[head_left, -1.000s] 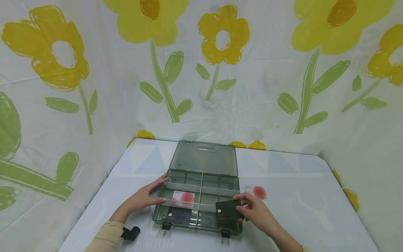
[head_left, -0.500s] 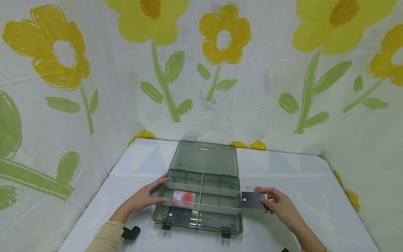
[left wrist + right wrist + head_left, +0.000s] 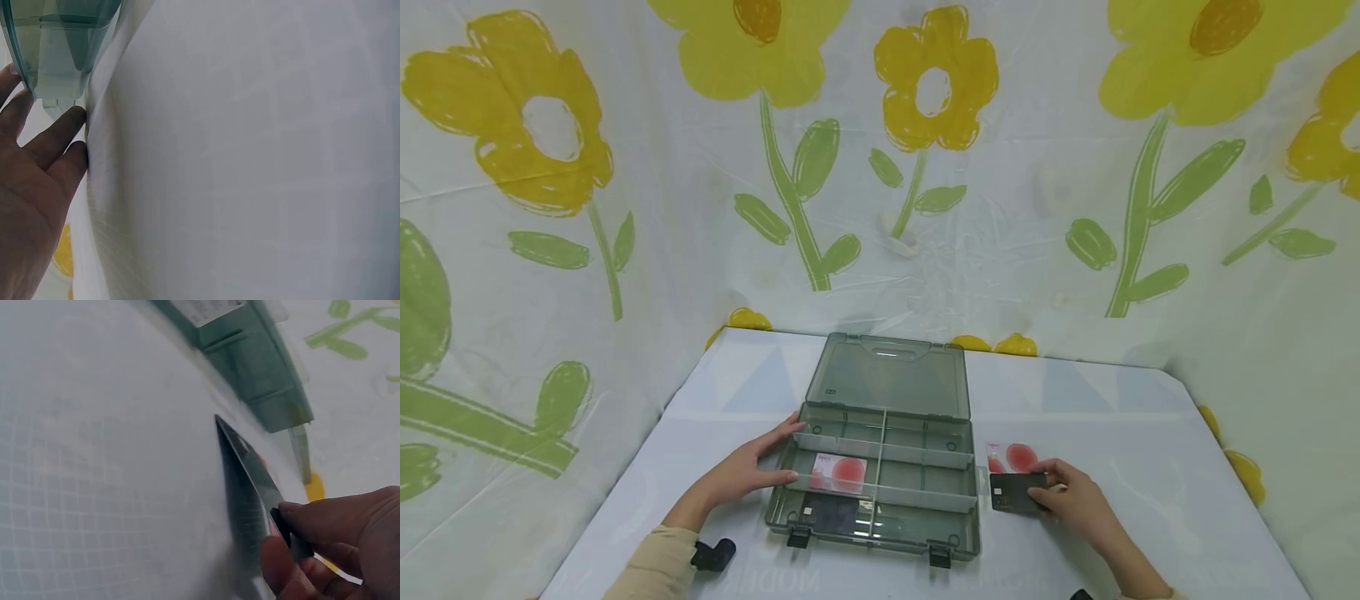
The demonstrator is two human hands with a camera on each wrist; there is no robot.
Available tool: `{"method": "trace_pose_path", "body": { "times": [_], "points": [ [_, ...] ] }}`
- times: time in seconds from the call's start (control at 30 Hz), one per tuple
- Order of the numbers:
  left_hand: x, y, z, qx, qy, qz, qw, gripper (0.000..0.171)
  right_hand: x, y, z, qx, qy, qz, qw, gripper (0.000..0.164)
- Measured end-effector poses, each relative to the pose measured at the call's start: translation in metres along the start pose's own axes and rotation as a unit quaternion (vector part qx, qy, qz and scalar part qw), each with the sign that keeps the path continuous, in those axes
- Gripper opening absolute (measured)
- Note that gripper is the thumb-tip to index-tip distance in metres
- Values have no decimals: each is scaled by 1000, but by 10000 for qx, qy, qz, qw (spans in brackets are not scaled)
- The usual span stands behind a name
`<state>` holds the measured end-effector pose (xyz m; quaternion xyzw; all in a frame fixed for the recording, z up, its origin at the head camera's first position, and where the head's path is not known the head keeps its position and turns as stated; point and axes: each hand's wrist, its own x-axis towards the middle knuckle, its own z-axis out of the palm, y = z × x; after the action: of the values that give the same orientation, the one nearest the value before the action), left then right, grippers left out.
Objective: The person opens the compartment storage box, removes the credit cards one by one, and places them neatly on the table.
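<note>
A translucent grey-green compartment box [image 3: 917, 527] lies with its lid [image 3: 887, 379] swung back. My left hand [image 3: 745, 471] rests with extended fingers against its left side; the left wrist view shows fingertips at the box wall [image 3: 59, 62]. Right of the box, my right hand [image 3: 1078, 500] pinches a black card [image 3: 1011, 492] marked VIP between thumb and fingers. In the right wrist view this card [image 3: 253, 469] slants, its far corner at or close to the tabletop. Inside the box, a red-and-white card [image 3: 841, 472] lies in the middle-left compartment and a dark card [image 3: 829, 512] in the front-left one.
Another red-and-white card [image 3: 1009, 455] lies on the table right of the box, just behind the held card. Two black latches [image 3: 940, 557] stick out from the box front. A flowered cloth [image 3: 1000, 208] hangs around the white table [image 3: 1112, 433].
My right hand has carried the black card out from over the front-right compartment to the table right of the box, then slightly lower and nearer. The left hand stays put.
</note>
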<state>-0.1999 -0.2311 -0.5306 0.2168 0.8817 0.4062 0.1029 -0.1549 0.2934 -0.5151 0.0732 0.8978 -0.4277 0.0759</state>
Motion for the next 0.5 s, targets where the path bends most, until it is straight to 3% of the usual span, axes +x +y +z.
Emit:
{"method": "trace_pose_path", "body": {
  "times": [0.17, 0.5],
  "points": [
    [-1, 2, 0, 8, 24, 35, 10000, 78, 1, 4, 4, -870, 103, -197, 9960, 34],
    [0, 4, 0, -10, 14, 52, 10000, 77, 3, 7, 12, -1589, 303, -360, 9862, 31]
  ]
}}
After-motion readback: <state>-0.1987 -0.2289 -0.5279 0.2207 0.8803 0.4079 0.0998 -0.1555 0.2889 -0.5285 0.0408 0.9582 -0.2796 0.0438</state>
